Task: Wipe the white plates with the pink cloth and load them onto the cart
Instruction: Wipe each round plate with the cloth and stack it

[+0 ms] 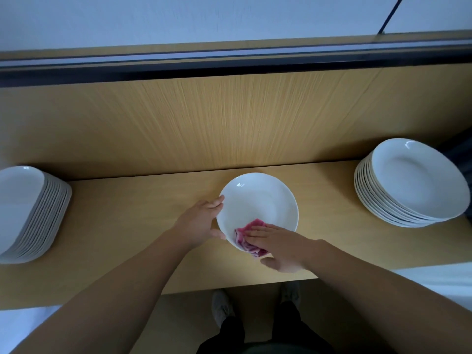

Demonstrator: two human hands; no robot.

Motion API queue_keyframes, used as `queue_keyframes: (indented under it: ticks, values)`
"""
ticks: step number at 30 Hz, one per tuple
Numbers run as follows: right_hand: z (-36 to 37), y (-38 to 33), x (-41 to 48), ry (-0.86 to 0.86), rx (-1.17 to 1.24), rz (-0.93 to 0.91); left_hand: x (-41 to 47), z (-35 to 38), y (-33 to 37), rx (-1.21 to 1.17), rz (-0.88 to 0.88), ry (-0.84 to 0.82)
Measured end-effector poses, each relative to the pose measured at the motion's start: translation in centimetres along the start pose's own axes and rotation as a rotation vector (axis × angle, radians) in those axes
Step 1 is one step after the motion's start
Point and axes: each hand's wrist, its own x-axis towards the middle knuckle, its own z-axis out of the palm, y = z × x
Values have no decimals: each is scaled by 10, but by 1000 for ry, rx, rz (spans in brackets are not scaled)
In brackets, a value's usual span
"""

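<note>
White plate (260,200) at middle of bench (127,213), between left stack (30,213) and right stack (408,185). Left hand (201,221) fingers clamped on left rim. Right hand (281,247) fingers flat, pressing pink cloth (246,236) on near inner edge. Sweep full circle, even pressure, rim held firm against sliding.

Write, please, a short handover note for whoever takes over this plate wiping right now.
Left hand grips the left rim of the plate on the counter.
Right hand presses the pink cloth flat on its near side.
A left stack and a right stack of white plates stand at the counter's ends.
Done: cannot tell which stack is wiped.
Left: finish this plate, load the cart, which is not in view.
</note>
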Motion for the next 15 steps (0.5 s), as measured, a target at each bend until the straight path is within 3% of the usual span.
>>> queue_keyframes:
  ticks: [8, 11, 15]
  values:
    - [-11, 29, -13, -45, 25, 102, -2, -4, 1, 67, 34, -34]
    - [-33, 31, -10, 74, -134, -101, -5, -6, 4, 225, 120, 8]
    - [-60, 43, 14, 198, -250, -105, -5, 1, 17, 262, 245, -23]
